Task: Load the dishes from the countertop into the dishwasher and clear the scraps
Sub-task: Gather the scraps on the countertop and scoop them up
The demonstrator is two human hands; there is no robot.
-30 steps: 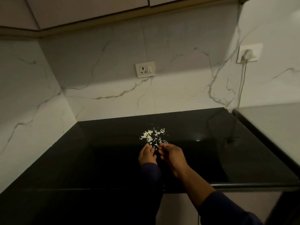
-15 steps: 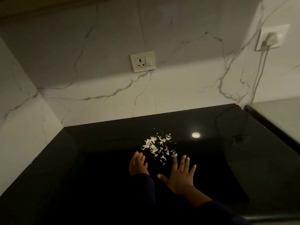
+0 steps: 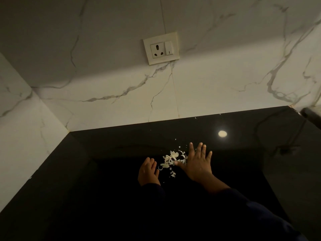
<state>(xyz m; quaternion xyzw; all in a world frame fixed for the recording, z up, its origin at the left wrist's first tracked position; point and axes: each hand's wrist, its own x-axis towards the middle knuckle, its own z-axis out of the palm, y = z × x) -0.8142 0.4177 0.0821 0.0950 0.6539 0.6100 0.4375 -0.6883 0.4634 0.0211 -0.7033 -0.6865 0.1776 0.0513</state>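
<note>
R hand (image 3: pixel 198 164) lies flat on the black countertop (image 3: pixel 104 171), fingers (image 3: pixel 199 148) straight and spread, pointing twd the back wall, thumb (image 3: pixel 178 163) stuck out to the left. Thumb and inner edge of the palm touch the pile of pale scraps (image 3: pixel 171 159); nothing is gripped. L hand (image 3: pixel 147 171) sits just left of the pile, palm side down, fingers held together and loosely bent, tips near the scraps but apart from most of them; one curl of scrap lies right by its fingertips. It holds nothing as far as can be seen. Both wrists run back into dark sleeves (image 3: pixel 243 206) that go off the bottom of the frame.

Scraps: thin whitish flakes and shavings, bunched between the two hands, w/ a few loose bits trailing twd the viewer and some stray specks further back nr the wall edge. All are on the counter surface.

Counter is glossy black, fills the lower half, meets marble-look white wall (image 3: pixel 208 84) at the back and on the left, forming a corner. A round light reflection (image 3: pixel 222 133) shines on the counter behind the R hand. Wall socket w/ switch (image 3: pixel 161 48) sits above, centre. At far right a dark rounded edge (image 3: pixel 311 115) pokes in; can't tell what it is. Lighting is dim.
</note>
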